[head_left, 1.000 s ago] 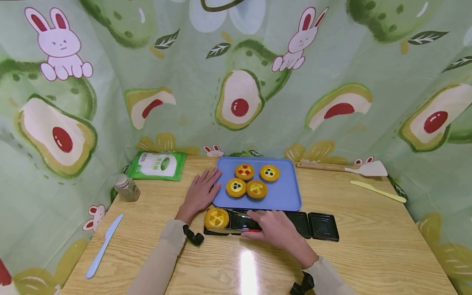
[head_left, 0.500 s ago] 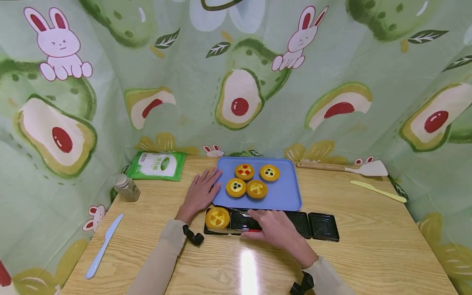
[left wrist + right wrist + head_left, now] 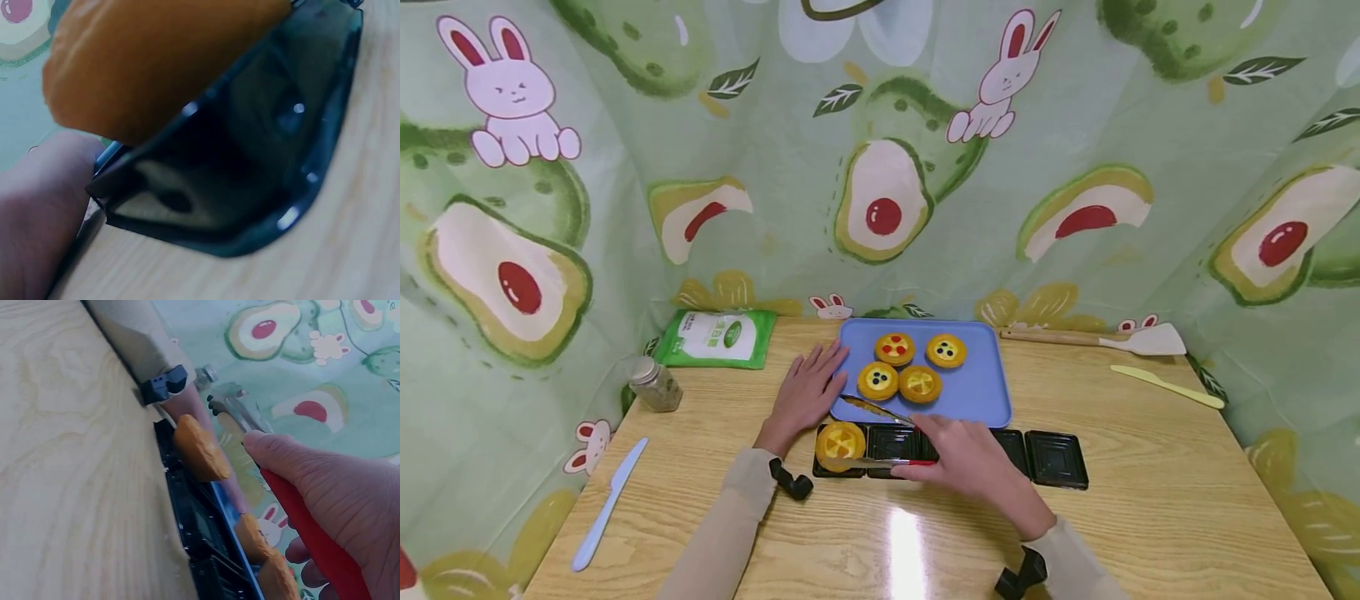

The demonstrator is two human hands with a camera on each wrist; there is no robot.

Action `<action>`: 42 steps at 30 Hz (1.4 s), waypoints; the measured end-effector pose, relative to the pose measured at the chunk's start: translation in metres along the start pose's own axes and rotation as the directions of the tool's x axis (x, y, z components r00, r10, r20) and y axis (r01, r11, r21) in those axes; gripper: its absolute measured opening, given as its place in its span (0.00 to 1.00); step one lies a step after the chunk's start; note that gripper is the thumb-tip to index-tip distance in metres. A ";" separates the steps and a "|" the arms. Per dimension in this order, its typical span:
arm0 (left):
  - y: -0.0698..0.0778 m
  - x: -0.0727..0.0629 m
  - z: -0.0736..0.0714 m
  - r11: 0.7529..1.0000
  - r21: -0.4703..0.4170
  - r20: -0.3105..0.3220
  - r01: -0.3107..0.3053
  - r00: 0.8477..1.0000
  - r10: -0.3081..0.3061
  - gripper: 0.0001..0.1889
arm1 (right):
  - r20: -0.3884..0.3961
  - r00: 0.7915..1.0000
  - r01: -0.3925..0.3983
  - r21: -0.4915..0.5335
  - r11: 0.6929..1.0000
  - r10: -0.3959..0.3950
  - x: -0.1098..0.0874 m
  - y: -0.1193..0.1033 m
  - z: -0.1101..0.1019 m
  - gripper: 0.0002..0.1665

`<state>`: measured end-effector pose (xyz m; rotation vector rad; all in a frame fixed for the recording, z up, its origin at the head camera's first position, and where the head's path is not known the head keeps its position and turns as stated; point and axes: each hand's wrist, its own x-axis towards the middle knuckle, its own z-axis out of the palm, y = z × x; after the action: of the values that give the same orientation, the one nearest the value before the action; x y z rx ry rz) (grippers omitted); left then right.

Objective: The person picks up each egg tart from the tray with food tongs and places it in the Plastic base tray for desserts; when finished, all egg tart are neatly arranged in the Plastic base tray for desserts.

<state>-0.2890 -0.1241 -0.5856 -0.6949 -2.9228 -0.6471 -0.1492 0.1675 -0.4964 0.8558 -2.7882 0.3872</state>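
My right hand [image 3: 967, 462] grips a pair of tongs [image 3: 306, 525] by the red handles. The arms are spread, one over the blue tray's front edge, the other crossing the front of an egg tart [image 3: 841, 442]. That tart, with yellow wedge topping, sits in the leftmost black plastic compartment [image 3: 225, 181]. My left hand [image 3: 807, 390] lies palm down, fingers straight, at the left edge of the blue tray [image 3: 981, 392]. On this tray are a tart with red topping [image 3: 895, 349], two with dark berries [image 3: 946, 351] [image 3: 877, 381], and another wedge-topped tart [image 3: 920, 384].
More black compartments [image 3: 1057, 460] run rightward along the tray's front. A green-white packet [image 3: 718, 339] and a lidded jar [image 3: 657, 385] stand back left, above a blue knife [image 3: 610, 503]. At right lie a spatula [image 3: 1097, 339] and a yellow knife [image 3: 1167, 387].
The tongs have spread from around the tart, their far arm swinging up over the tray edge. My right hand has lifted slightly. The tart stays in its compartment; my left hand keeps its place.
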 end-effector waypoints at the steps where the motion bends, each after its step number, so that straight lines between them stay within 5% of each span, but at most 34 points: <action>1: 0.000 0.000 0.000 1.000 -0.001 -0.002 0.001 1.000 -0.001 0.32 | 0.015 1.000 -0.021 0.013 1.000 0.020 0.000 0.000 -0.002 0.49; 16: 0.000 -0.001 0.001 1.000 0.000 -0.004 0.009 1.000 -0.009 0.32 | 0.006 0.991 -0.131 0.034 0.991 0.131 -0.002 0.025 -0.022 0.49; 23: 0.000 0.000 0.001 1.000 -0.008 -0.015 -0.004 1.000 0.003 0.32 | -0.037 0.990 -0.133 0.052 0.990 0.135 -0.003 0.043 -0.021 0.38; 42: 0.000 0.000 0.000 1.000 0.003 -0.011 0.004 1.000 -0.004 0.32 | 0.050 0.957 -0.287 0.067 0.955 0.285 -0.011 0.089 -0.017 0.38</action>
<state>-0.2888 -0.1240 -0.5852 -0.6830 -2.9158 -0.6452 -0.1890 0.2492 -0.5004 0.4750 -2.9578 0.5256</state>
